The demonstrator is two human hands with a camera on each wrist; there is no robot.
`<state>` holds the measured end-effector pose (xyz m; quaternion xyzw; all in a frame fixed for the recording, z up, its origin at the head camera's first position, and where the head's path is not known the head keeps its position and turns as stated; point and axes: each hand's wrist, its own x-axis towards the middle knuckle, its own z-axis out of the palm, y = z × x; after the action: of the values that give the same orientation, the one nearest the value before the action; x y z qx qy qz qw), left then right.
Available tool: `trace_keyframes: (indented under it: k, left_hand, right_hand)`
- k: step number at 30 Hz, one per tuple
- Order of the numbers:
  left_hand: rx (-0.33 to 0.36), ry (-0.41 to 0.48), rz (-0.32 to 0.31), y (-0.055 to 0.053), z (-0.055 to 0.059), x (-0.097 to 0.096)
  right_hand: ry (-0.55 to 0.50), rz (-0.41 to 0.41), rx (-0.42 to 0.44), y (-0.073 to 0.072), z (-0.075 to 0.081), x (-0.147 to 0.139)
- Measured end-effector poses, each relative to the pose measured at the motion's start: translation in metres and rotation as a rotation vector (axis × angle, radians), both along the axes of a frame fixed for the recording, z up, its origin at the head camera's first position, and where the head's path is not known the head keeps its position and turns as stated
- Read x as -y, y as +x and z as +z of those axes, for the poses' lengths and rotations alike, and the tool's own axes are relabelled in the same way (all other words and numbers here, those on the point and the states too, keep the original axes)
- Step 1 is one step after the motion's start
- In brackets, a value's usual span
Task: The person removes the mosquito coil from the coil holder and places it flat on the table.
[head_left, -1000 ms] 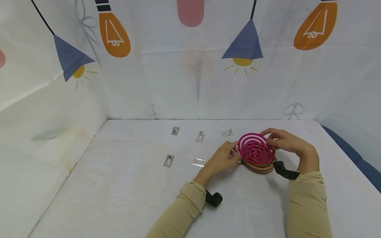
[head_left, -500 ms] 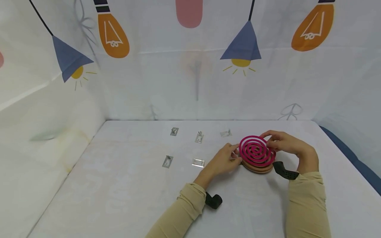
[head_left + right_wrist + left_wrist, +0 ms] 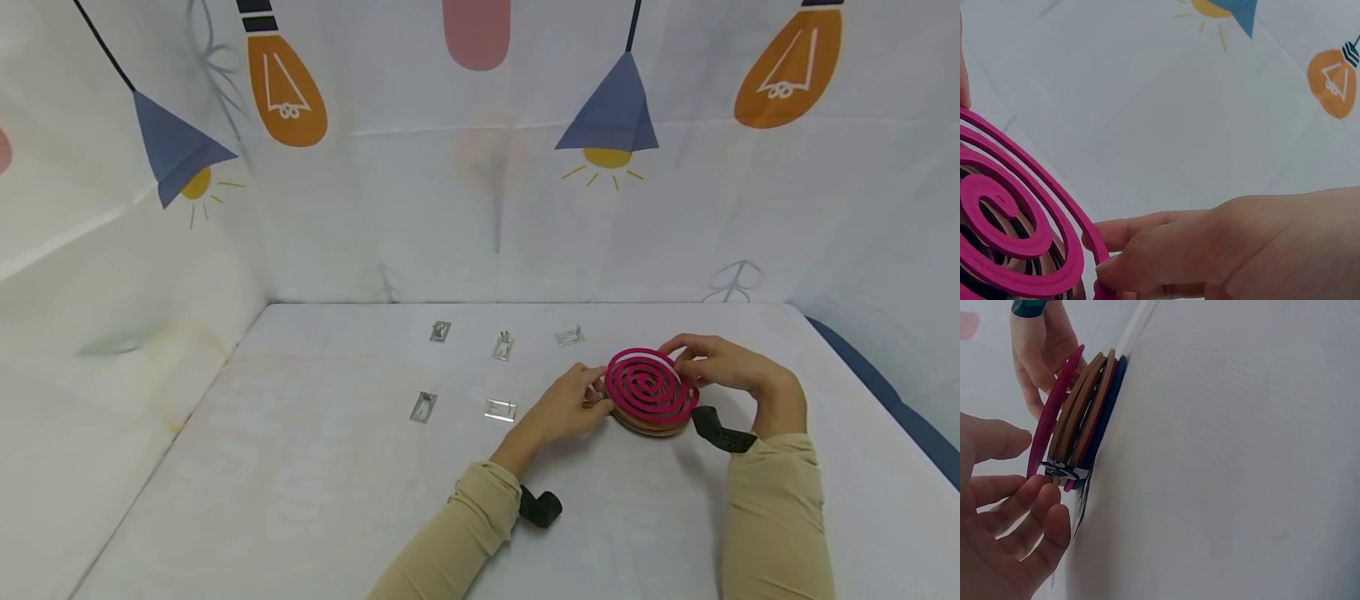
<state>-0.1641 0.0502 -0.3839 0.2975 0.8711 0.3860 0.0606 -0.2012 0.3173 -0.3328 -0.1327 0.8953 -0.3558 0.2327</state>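
Note:
A pink spiral mosquito coil [image 3: 648, 387] lies tilted over a round stack of brown coils [image 3: 648, 427], its far edge raised. In the left wrist view, the pink coil [image 3: 1054, 419] leans off the brown coils [image 3: 1079, 406], with a dark blue coil [image 3: 1110, 412] at the table side of the stack. My right hand [image 3: 727, 367] pinches its far right rim between thumb and fingers. At the left rim, my left hand [image 3: 562, 408] holds the edge with its fingertips. Metal pieces [image 3: 1063, 469] stick out beside the stack near the left fingers.
Several small metal coil stands lie on the white table [image 3: 300, 467], including a near one [image 3: 500, 409], a far left one [image 3: 440, 332] and a far right one [image 3: 570, 336]. A printed white cloth [image 3: 450, 225] hangs behind the table.
Both hands have brought the pink coil slightly down and toward the person, so it lies closer over the brown stack. The metal stands stay where they were.

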Motion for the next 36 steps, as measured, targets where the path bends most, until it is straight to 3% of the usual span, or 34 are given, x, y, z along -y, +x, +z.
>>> trace_keyframes:
  k: [21, 36]
  left_hand:
    - [-0.033, -0.028, 0.006, 0.0041, -0.0030, 0.0013]
    - [0.014, -0.029, 0.011, 0.0034, -0.0033, 0.0010]
  right_hand:
    - [0.021, -0.033, 0.071, -0.0005, -0.0017, -0.0006]
    - [0.036, -0.046, 0.068, -0.0017, -0.0038, -0.0008]
